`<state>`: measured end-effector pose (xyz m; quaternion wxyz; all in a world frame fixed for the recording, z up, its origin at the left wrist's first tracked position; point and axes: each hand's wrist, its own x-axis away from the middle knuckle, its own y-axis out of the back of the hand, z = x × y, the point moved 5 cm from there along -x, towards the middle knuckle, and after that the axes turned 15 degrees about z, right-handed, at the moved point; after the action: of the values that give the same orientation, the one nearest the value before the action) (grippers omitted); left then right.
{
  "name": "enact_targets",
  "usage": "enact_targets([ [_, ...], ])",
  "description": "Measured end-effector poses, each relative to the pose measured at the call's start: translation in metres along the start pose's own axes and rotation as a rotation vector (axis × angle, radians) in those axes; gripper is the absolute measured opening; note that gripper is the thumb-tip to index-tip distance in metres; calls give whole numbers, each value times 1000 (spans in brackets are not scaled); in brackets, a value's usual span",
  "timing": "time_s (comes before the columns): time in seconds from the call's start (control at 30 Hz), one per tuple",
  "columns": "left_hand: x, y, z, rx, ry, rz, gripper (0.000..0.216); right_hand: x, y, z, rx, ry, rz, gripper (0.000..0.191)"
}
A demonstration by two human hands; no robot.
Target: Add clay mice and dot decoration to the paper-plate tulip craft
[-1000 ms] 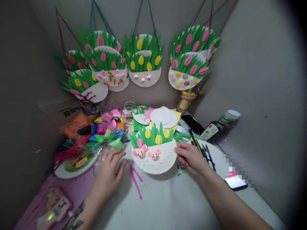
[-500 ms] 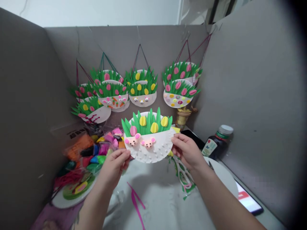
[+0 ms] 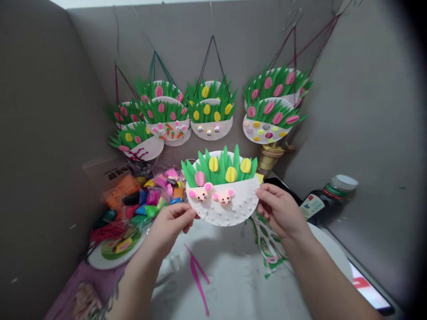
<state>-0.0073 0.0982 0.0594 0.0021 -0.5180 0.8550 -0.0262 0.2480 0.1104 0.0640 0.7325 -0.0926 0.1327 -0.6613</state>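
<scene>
A paper plate basket (image 3: pixel 240 202) is held upright above the table between my two hands. Green paper grass (image 3: pixel 223 171) rises from its pocket, with one pink and several yellow paper eggs among the blades. Two pale pink mouse heads (image 3: pixel 223 197) with bright pink ears are stuck on the white front, left of middle, and small white bumps dot its lower part. My left hand (image 3: pixel 175 222) pinches the lower left rim. On the right rim, my right hand (image 3: pixel 280 209) grips with thumb in front.
Similar plate baskets (image 3: pixel 212 129) hang by strings on the grey back panel. Bagged coloured clay (image 3: pixel 147 200) lies at left behind a white plate (image 3: pixel 103 263). A pink strip (image 3: pixel 199 284) and paper scraps (image 3: pixel 271 249) lie on the table. A dark bottle (image 3: pixel 328 195) and lit phone (image 3: pixel 370 284) are at right.
The view has tilted down and shifted left, so the hanging baskets appear higher and farther right. Both hands keep the same hold on the paper plate basket.
</scene>
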Motion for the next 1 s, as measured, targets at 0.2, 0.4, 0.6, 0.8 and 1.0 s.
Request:
enact_targets([
  [0.2,3,-1,-2,-7,-24,-38,25,2,-2,3,16,40,-14,35],
  [0.4,2,0,-1,-12,-29,-87,25,6,-4,6,34,64,-14,34],
  [0.6,1,1,2,-42,-23,-91,23,5,-3,5,50,78,-34,33],
  [0.8,1,12,1,-33,-24,-119,33,0,-2,0,78,73,-38,30],
  [1.0,-1,16,2,10,-14,-166,33,-1,-4,-5,82,54,-23,30],
])
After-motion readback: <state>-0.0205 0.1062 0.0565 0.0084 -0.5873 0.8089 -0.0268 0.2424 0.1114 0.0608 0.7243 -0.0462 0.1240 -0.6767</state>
